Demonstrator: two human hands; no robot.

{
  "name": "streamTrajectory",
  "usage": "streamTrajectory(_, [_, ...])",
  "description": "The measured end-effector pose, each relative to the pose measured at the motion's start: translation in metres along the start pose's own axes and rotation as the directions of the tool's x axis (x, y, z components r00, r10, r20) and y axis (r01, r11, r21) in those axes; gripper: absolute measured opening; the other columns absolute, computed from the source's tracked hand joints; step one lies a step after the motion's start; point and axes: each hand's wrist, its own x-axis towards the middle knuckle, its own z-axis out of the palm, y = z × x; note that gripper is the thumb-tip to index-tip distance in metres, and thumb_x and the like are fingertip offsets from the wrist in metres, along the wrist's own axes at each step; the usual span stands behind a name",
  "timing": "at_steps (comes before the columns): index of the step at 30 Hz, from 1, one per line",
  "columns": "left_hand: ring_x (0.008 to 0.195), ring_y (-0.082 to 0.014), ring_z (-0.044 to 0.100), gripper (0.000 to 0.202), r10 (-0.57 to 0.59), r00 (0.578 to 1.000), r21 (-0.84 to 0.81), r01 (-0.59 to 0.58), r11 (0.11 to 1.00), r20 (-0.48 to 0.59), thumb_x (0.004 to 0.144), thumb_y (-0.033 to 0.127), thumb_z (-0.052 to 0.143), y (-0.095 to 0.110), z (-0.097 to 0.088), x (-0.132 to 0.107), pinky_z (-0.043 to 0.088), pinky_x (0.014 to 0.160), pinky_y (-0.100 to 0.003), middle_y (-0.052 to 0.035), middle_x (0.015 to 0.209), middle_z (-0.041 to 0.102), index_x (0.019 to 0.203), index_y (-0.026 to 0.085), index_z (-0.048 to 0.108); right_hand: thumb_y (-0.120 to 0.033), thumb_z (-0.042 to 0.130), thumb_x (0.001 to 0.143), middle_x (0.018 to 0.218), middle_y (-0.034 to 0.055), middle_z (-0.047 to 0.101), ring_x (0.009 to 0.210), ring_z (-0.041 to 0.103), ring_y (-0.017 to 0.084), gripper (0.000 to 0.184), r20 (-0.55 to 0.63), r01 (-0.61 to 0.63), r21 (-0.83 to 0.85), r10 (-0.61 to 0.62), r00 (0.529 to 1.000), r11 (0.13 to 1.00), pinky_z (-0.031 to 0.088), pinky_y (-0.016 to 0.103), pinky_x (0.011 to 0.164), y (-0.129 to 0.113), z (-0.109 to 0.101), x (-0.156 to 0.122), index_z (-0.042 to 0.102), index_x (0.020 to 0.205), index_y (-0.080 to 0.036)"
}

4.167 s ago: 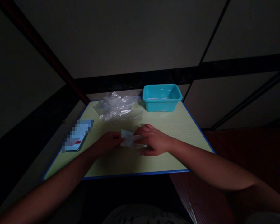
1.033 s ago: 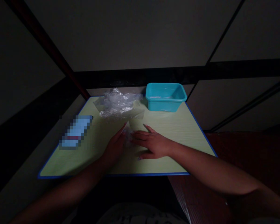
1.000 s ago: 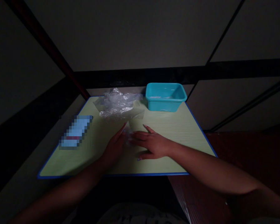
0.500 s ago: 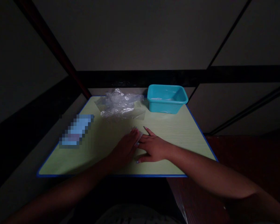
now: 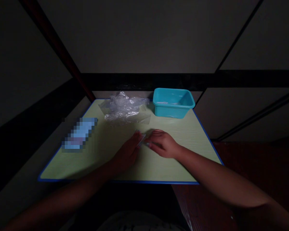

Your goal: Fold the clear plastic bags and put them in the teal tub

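Observation:
Both hands meet at the middle of a pale green table (image 5: 183, 150) in dim light. My left hand (image 5: 128, 152) lies flat, fingers stretched forward, pressing on a small clear plastic piece (image 5: 142, 140). My right hand (image 5: 162, 143) has its fingers curled, pinching the right edge of that same piece. Most of the piece is hidden under the two hands.
A teal plastic tub (image 5: 173, 102) stands at the far right of the table. A crumpled heap of clear plastic bags (image 5: 124, 107) lies at the far middle. A blue flat pack (image 5: 79, 133) rests by the left edge. The table has a blue rim.
My right hand has gone from lying flat to curled, and has slid a little farther from me. My left hand moved rightward onto the plastic piece and flattened over it.

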Motion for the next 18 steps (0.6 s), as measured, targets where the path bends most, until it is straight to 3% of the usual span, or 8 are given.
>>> streamTrajectory(4, [0.143, -0.0256, 0.027, 0.05, 0.029, 0.999, 0.118, -0.032, 0.992, 0.03, 0.099, 0.026, 0.028, 0.001, 0.003, 0.002, 0.027, 0.116, -0.05, -0.0116, 0.155, 0.031, 0.147, 0.016, 0.032, -0.033, 0.034, 0.1, 0.057, 0.0016, 0.054, 0.058, 0.051, 0.016, 0.041, -0.126, -0.065, -0.02, 0.063, 0.99, 0.998, 0.041, 0.031, 0.064, 0.003, -0.001, 0.0, 0.056, 0.068, -0.019])
streamTrajectory(10, [0.143, -0.0276, 0.029, 0.049, -0.022, 0.995, 0.299, -0.008, 0.954, 0.099, 0.096, 0.02, 0.031, 0.013, 0.006, 0.006, 0.031, 0.113, -0.051, -0.0181, 0.153, 0.033, 0.143, 0.01, 0.036, -0.032, 0.033, 0.1, 0.061, 0.0026, 0.054, 0.062, 0.051, 0.016, 0.039, -0.121, -0.067, -0.044, 0.061, 0.991, 0.997, 0.042, 0.031, 0.065, 0.003, 0.001, 0.0, 0.055, 0.071, -0.019])
streamTrajectory(14, [0.144, -0.0283, 0.026, 0.044, -0.042, 0.995, 0.371, 0.005, 0.929, 0.093, 0.096, 0.026, 0.036, 0.018, 0.008, 0.006, 0.031, 0.112, -0.051, -0.0184, 0.153, 0.034, 0.137, 0.012, 0.042, -0.031, 0.04, 0.097, 0.097, 0.0125, 0.067, 0.094, 0.06, 0.022, 0.027, -0.021, -0.042, -0.099, 0.04, 0.999, 0.994, 0.046, 0.039, 0.084, 0.003, 0.003, -0.001, 0.062, 0.105, -0.016])
streamTrajectory(18, [0.143, -0.0294, 0.027, 0.05, -0.033, 0.995, 0.387, -0.005, 0.922, 0.091, 0.095, 0.039, 0.042, 0.019, 0.009, 0.006, 0.03, 0.112, -0.051, -0.0199, 0.15, 0.038, 0.137, 0.011, 0.042, -0.032, 0.043, 0.096, 0.14, 0.0154, 0.051, 0.131, 0.045, 0.025, 0.042, 0.165, -0.034, -0.172, 0.062, 0.984, 0.985, 0.03, 0.052, 0.109, 0.002, 0.006, -0.003, 0.048, 0.135, -0.016])
